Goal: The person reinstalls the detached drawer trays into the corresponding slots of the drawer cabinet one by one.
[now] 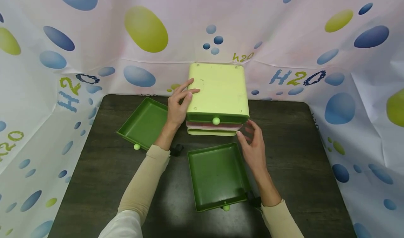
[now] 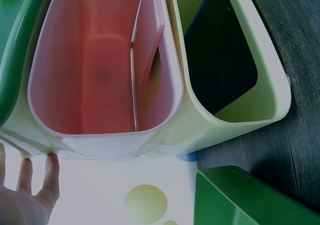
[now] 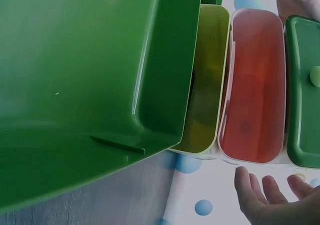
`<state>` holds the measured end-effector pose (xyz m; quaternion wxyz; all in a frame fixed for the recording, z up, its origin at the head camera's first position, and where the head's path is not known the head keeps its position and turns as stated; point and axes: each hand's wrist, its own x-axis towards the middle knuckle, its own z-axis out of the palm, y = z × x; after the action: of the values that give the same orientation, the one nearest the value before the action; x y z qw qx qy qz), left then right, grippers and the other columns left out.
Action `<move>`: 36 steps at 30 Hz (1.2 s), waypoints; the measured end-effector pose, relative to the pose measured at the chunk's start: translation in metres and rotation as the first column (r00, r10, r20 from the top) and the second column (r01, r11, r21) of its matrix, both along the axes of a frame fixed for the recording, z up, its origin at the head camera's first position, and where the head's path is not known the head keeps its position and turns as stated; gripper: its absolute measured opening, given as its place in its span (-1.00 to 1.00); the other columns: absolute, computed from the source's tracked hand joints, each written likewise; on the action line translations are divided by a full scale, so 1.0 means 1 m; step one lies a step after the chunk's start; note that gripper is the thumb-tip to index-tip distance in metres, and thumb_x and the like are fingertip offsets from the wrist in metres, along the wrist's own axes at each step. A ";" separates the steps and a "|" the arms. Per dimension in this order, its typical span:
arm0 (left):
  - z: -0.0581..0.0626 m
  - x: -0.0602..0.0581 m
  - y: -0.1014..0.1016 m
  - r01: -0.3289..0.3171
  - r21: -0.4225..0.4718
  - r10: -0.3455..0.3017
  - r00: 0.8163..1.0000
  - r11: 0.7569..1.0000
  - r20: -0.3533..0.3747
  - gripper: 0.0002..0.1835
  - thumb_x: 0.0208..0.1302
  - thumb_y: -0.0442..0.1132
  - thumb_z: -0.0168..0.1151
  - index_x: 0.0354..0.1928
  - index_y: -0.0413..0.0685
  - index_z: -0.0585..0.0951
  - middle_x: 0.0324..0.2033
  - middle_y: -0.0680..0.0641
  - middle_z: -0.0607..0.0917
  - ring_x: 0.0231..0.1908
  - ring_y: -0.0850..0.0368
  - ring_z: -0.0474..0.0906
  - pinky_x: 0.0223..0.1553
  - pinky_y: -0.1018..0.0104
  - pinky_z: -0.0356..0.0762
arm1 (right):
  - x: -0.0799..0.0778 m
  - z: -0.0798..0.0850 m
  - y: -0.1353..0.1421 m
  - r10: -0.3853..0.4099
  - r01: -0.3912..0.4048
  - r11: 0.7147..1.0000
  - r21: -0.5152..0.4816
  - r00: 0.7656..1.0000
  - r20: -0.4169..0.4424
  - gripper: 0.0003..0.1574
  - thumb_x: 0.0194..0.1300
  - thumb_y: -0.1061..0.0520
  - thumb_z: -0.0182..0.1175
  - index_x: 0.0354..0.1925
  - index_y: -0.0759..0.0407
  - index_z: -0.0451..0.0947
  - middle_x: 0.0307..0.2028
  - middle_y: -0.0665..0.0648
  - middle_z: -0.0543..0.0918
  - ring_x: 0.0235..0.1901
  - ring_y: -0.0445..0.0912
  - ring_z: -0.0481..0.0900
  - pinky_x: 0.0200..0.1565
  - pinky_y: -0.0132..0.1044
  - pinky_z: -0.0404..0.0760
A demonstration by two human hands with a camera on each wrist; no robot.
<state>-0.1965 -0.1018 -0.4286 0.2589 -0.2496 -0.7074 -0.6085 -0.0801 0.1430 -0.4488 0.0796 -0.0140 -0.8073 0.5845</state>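
A small stacked drawer unit [image 1: 217, 87] stands at the back of the table, with a pale yellow-green top. Its uppermost tier holds a green drawer [image 3: 305, 110] with a round light-green knob. Below are a drawerless pink tier [image 2: 102, 85] and a drawerless yellow-green tier [image 3: 207, 85]. My left hand [image 1: 180, 104] rests against the unit's left side, fingers extended over the top edge. Beside the front right corner is my right hand [image 1: 254, 145], fingers loosely bent and holding nothing; whether they touch the unit I cannot tell.
One green drawer [image 1: 217, 176] lies on the table in front of the unit, between the forearms. Another green drawer [image 1: 146, 122] lies at the left, partly behind my left arm. A patterned sheet [image 1: 271, 27] hangs behind and beside the dark table [image 1: 293, 154].
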 end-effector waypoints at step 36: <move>0.000 0.002 -0.001 0.007 0.005 -0.007 0.999 1.000 0.038 -0.75 0.36 -0.57 0.02 -0.08 -0.51 0.67 0.23 -0.47 0.47 0.27 -0.44 0.32 0.09 0.10 0.28 | 0.020 -0.022 0.009 0.011 -0.012 1.000 0.010 0.986 0.164 -0.30 0.50 0.09 0.12 0.46 0.24 0.16 0.36 0.32 0.27 0.32 0.23 0.30 0.25 0.15 0.35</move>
<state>-0.1941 -0.1026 -0.4290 0.2438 -0.2398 -0.7097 -0.6159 -0.0598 0.1520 -0.4708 0.0097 -0.0570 -0.8144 0.5775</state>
